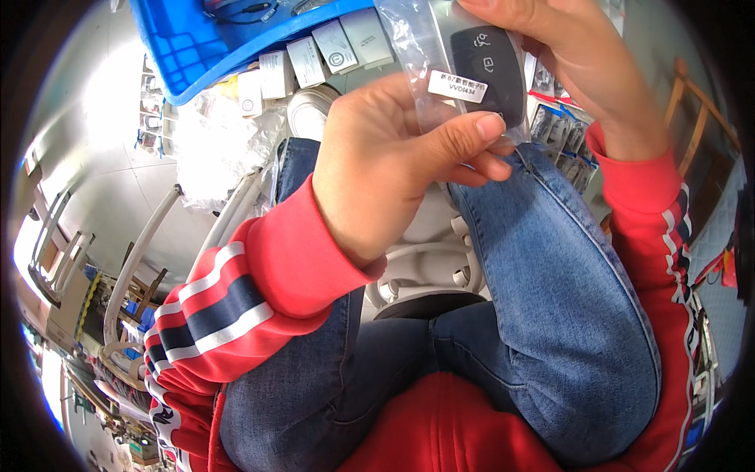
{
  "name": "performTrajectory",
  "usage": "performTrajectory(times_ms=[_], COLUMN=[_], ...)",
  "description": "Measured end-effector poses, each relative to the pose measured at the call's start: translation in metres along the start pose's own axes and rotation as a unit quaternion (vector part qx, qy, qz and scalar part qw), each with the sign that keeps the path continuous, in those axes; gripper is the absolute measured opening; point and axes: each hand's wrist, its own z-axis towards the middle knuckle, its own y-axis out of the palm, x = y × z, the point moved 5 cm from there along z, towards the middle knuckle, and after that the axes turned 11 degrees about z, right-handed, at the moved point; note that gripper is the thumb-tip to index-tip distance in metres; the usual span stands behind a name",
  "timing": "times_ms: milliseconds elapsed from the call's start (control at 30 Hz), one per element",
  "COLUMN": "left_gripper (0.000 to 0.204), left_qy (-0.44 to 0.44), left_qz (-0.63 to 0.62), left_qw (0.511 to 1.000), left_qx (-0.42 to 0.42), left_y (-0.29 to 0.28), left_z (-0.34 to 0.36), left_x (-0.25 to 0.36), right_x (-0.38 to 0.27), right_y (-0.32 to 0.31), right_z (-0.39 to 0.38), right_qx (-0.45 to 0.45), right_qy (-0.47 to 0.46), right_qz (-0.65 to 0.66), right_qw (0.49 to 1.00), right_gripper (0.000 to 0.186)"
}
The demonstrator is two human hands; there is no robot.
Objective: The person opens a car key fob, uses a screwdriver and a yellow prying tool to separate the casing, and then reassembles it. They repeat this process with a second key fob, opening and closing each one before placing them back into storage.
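Note:
A black car key fob [503,75] with light button symbols lies inside a clear plastic bag [415,35], raised over my knees at the top of the head view. On the bag's lower part is a small white printed label [458,86]. My left hand [377,149] pinches the lower end of the bag, thumb in front and fingers behind. At the upper end, my right hand [582,59] grips the bagged fob, its fingertips partly cut off by the frame's edge.
A blue plastic bin [174,59] with cables stands at the upper left. Several small white boxes [307,63] line its near side, beside crumpled clear plastic [224,145]. Packaged items [558,130] lie beyond my right knee. Pale metal chair frames [141,236] stand at left.

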Motion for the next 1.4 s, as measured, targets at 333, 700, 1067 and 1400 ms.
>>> performTrajectory(times_ms=[333, 700, 1067, 1400], left_gripper=[0.024, 0.025, 0.036, 0.035], left_qy=[-0.002, -0.003, 0.055, 0.109], left_qz=[0.009, 0.004, 0.082, 0.007], left_qw=[1.0, 1.0, 0.995, 0.99], left_qx=[-0.001, -0.003, -0.034, 0.084], left_y=[0.0, 0.0, -0.004, -0.025], left_z=[0.0, 0.0, 0.002, 0.002], left_x=[-0.001, 0.0, 0.001, 0.007], right_x=[0.006, 0.009, -0.001, 0.008], right_y=[-0.002, -0.001, 0.0, -0.011], right_z=[-0.001, -0.001, -0.008, -0.006], right_qx=[0.002, 0.001, 0.038, 0.038], right_qy=[0.028, 0.022, 0.026, 0.014], right_qz=[-0.009, 0.013, 0.008, -0.011], right_qw=[1.0, 1.0, 0.999, 0.999], right_gripper=[0.025, 0.028, 0.027, 0.028])
